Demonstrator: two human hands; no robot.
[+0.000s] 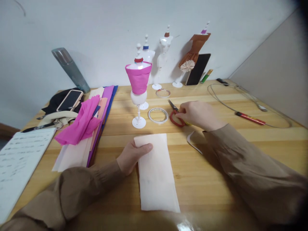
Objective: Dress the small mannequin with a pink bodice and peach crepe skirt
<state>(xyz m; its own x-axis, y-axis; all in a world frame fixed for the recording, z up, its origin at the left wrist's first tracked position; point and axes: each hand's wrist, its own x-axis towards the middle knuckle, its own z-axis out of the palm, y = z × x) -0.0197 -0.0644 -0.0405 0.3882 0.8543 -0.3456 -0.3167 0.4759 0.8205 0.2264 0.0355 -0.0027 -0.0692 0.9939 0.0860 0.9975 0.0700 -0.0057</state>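
Note:
My left hand (131, 156) grips the upper left edge of a folded strip of cream crepe paper (157, 179), thumb on top, fingers hidden beneath. The strip runs toward me over the wooden table. Farther right, my right hand (198, 115) has its fingers closed at the handles of red-handled scissors (173, 113), whose blades point away and to the left. Left of the scissors lies a roll of white tape (158, 115). Behind it stands a small white dress form (139, 123) wrapped in a pink bodice (139, 78).
Stacked coloured crepe paper (74, 157) with crumpled pink paper (80, 123) on top lies left, near a phone (70, 100) and a written sheet (21, 163). More dress forms (165, 59) and a dark tablet (199, 70) line the wall. A cable (222, 106) and red tool (250, 118) lie right.

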